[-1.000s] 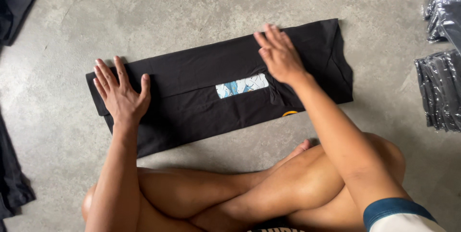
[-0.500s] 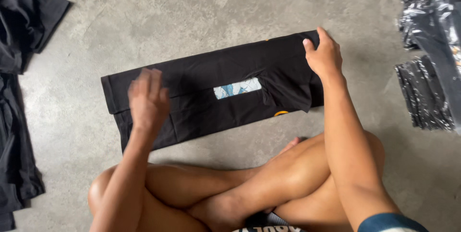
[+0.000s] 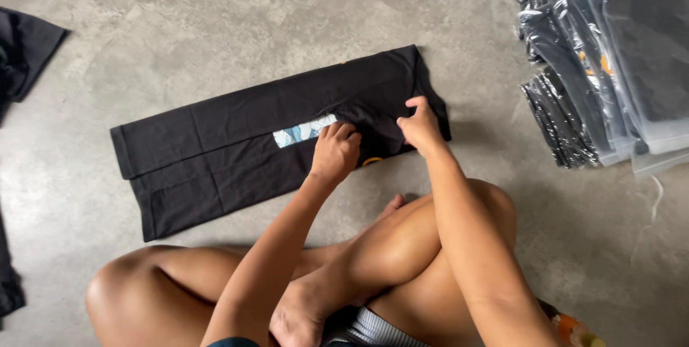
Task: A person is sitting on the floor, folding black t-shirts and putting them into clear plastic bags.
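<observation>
dark cloth (image 3: 25,53) at 10 o'clock on the concrete floor (image 3: 215,17). folded black garment (image 3: 215,139) lies at centre, long strip. left hand (image 3: 335,152) curled, pressing its near edge; right hand (image 3: 422,128) pinching the fabric at 1 o'clock. bagged garments (image 3: 610,67) at 2 o'clock.

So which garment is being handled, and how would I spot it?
On the grey concrete floor, just beyond the person's crossed legs, lies a long black folded garment. Both hands, left and right, rest on its right part. Unlike the bagged clothes at right, it is unwrapped, with a pale blue print.
</observation>
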